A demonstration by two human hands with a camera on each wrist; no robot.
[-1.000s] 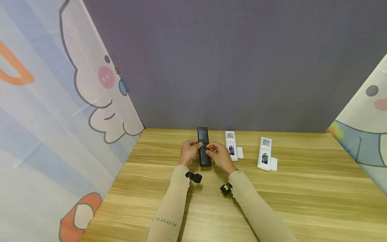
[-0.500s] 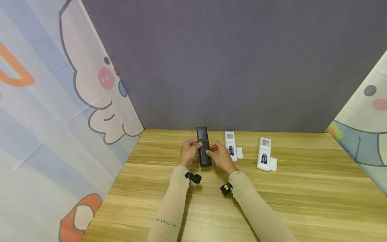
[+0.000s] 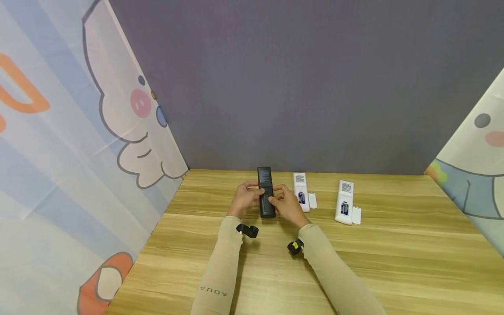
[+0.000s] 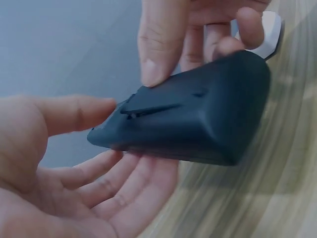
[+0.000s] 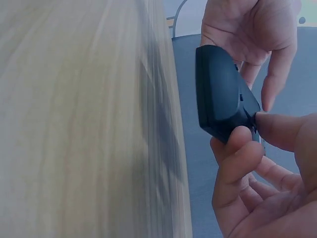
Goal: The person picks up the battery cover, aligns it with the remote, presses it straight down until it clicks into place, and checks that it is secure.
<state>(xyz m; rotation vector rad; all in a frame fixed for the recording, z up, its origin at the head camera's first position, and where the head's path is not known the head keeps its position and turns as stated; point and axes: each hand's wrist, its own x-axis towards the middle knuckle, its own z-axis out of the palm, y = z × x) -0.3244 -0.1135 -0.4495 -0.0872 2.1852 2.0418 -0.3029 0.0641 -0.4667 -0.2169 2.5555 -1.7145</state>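
Left hand (image 3: 242, 199) and right hand (image 3: 289, 204) grip the black remote (image 3: 267, 210), seemingly working its cover (image 4: 184, 90) loose, which probably calls next for a careful lift.

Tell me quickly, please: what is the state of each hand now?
Left hand: holding the black remote by its left side.
Right hand: holding the same remote by its right side.

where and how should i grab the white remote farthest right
Probably pinch the white remote across the long sides of its narrow upper half, coming from above with the right hand, the nearer one, once free. It lies back up, with exposed batteries in the lower half and a white cover beside its lower right edge.
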